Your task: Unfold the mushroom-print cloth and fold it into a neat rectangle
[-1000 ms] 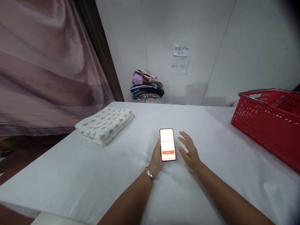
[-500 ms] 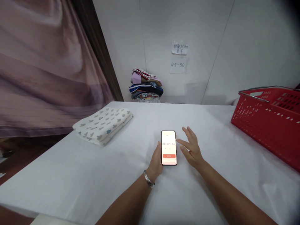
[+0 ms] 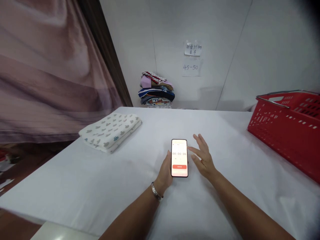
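A smartphone [image 3: 179,158] with a lit timer screen and a red button is held over the white-covered table [image 3: 75,173], near its middle. My left hand [image 3: 165,173], with a metal bracelet on the wrist, grips the phone from its left side and bottom. My right hand [image 3: 202,158] hovers just right of the phone, fingers spread, forefinger tip near the screen's right edge. A folded white cloth with grey heart print [image 3: 110,131] lies on the table at the left.
A red plastic basket with metal handles [image 3: 287,130] stands at the table's right edge. A stack of folded clothes [image 3: 156,90] sits behind the table against the white wall. A mauve curtain [image 3: 50,73] hangs at the left. Paper notes [image 3: 192,58] are stuck on the wall.
The timer on the phone has counted up from 05 to 06. My right hand has shifted closer to the phone's right edge. The view has drifted slightly.
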The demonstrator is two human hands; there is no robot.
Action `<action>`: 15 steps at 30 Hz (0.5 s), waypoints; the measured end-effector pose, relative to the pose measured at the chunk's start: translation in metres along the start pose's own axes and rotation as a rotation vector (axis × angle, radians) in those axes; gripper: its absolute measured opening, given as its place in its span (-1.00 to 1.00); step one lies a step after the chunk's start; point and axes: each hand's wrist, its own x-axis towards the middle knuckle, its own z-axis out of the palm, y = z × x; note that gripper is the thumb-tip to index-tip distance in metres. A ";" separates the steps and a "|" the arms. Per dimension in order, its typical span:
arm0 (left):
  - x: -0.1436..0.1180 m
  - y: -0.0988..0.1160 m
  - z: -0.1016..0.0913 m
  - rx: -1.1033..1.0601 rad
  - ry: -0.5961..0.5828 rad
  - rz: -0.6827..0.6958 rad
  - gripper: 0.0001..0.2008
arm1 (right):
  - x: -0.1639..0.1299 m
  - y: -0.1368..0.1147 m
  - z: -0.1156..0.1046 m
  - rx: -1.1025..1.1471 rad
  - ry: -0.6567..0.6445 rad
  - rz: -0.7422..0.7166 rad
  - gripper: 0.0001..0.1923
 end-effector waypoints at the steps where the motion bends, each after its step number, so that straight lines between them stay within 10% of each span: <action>1: -0.002 0.004 -0.001 0.012 0.016 0.001 -0.51 | 0.000 0.000 0.000 0.021 0.017 0.020 -0.71; 7: -0.032 0.048 -0.029 0.072 0.183 0.015 -0.46 | -0.007 -0.003 0.002 0.133 0.033 0.001 -0.74; 15: -0.120 0.138 -0.134 0.279 0.660 0.050 -0.43 | -0.023 0.004 0.024 0.164 -0.059 -0.068 -0.75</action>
